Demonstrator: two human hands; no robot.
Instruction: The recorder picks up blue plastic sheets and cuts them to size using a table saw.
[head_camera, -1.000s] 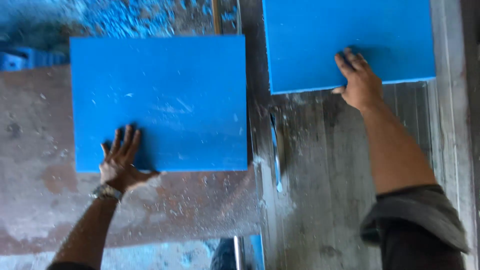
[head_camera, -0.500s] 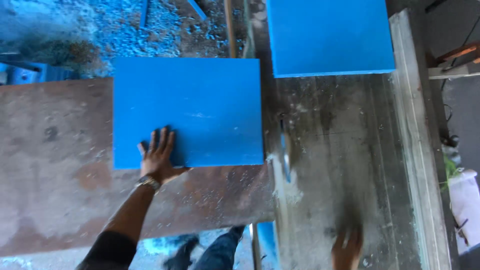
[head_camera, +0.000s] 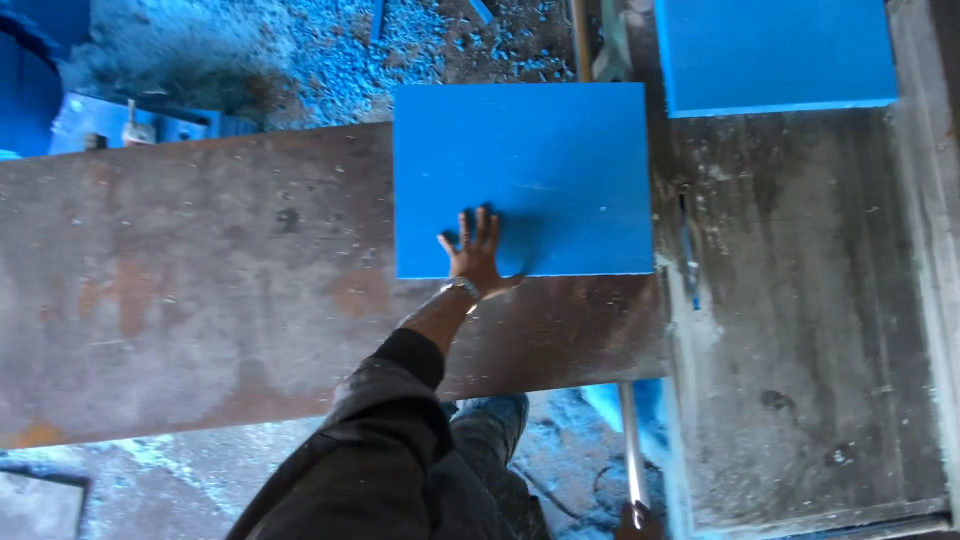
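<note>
My left hand (head_camera: 476, 252) lies flat with its fingers spread on the near edge of a square blue panel (head_camera: 540, 160). The panel rests on a rusty steel table (head_camera: 200, 290). A watch sits on that wrist, and a dark sleeve covers the arm. Only a sliver of my right hand (head_camera: 640, 522) shows at the bottom edge, at the lower end of a thin metal rod (head_camera: 628, 440). Its grip is cut off by the frame. A second blue panel (head_camera: 775, 50) lies at the top right on a grey saw bench (head_camera: 800, 330).
A slot with a saw blade (head_camera: 688, 255) runs between the rusty table and the grey bench. Blue chips and dust (head_camera: 300, 50) cover the floor beyond the table. A blue machine part (head_camera: 150, 125) stands at the far left. My legs are under the table's near edge.
My right hand left the far panel and dropped to the bottom edge by the rod. The view shifted left, so the panels sit further right. My left hand stays on the near panel.
</note>
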